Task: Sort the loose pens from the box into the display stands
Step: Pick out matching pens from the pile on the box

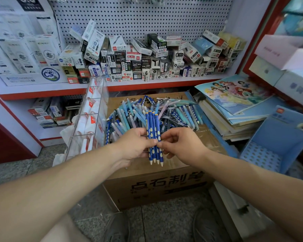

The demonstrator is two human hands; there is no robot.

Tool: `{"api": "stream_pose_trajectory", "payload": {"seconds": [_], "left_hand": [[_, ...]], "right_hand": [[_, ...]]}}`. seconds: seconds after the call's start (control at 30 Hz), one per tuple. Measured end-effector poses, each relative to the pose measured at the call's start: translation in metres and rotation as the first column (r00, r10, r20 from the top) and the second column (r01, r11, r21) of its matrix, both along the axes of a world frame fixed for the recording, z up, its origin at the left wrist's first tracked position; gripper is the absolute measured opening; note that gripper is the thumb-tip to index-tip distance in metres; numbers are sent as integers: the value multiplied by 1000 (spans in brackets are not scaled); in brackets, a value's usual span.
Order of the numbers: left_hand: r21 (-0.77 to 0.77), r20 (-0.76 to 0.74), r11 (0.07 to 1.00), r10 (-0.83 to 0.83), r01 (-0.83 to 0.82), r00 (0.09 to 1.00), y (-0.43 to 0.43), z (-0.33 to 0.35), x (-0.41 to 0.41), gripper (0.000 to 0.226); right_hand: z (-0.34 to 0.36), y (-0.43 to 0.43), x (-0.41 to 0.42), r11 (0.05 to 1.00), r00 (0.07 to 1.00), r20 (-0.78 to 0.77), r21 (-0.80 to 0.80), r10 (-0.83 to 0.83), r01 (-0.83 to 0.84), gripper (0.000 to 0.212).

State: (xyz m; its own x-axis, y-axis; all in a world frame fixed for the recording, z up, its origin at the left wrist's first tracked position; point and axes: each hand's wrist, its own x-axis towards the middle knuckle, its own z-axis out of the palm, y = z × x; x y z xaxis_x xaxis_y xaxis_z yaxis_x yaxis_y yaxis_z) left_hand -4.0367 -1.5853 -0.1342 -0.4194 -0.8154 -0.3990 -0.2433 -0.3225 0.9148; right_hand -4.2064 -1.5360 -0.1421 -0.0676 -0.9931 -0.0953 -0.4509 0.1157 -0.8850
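Head cam view, and honestly this job looks like it's barely started. The pile of loose pens (173,112) is heaped across the far half of the cardboard box (156,186) top, from the left edge nearly to the right one, all mixed colours. The blue stand (269,151), on the floor just off the box's right edge, shows rows of holes with nothing in them as far as I can see. The clear stand (93,116) leaning at the box's left edge only has white wrappers in its compartments; I can't spot any pens in there.

What's in hand: four dark blue pens (153,133) with pale dots, lined up side by side, tips pointing toward the near edge, held above the middle of the box top. The left hand (135,145) has its fingers curled behind the bundle with the thumb across the front. The right hand (180,144) pinches the bundle's right side between thumb and forefinger, other fingers loosely curled. My guess is it's squaring them up before they go into a stand.
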Motion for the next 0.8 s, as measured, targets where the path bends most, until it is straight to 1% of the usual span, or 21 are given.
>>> {"api": "stream_pose_trajectory", "payload": {"seconds": [0.1, 0.2, 0.4, 0.57, 0.63, 0.67, 0.73, 0.8], "left_hand": [[85, -82, 995, 55, -48, 995, 2, 0, -3, 13], [143, -131, 987, 93, -74, 987, 1, 0, -3, 12], [139, -99, 987, 95, -80, 991, -6, -3, -2, 12], [72, -68, 990, 125, -120, 990, -13, -7, -3, 13], [60, -73, 990, 133, -129, 988, -16, -9, -3, 16], [56, -77, 990, 137, -133, 988, -18, -10, -3, 16], [53, -94, 989, 142, -137, 985, -20, -12, -4, 16], [43, -108, 991, 127, -123, 986, -21, -13, -6, 16]], "right_hand": [[-4, -3, 2, 999, 1000, -9, -29, -21, 21, 21], [-5, -6, 2, 998, 999, -49, -62, -4, 1, 15], [-6, -10, 7, 996, 990, -125, -58, 65, -73, 13], [3, -17, 1, 990, 967, -224, -42, 122, -135, 18], [12, -25, -14, 996, 966, -252, -50, 56, -71, 12], [17, -32, -27, 997, 956, -293, -77, -29, 6, 8], [22, -50, -64, 973, 895, -388, -141, -222, 181, 11], [19, -63, -101, 947, 838, -443, -107, -319, 304, 14]]}}
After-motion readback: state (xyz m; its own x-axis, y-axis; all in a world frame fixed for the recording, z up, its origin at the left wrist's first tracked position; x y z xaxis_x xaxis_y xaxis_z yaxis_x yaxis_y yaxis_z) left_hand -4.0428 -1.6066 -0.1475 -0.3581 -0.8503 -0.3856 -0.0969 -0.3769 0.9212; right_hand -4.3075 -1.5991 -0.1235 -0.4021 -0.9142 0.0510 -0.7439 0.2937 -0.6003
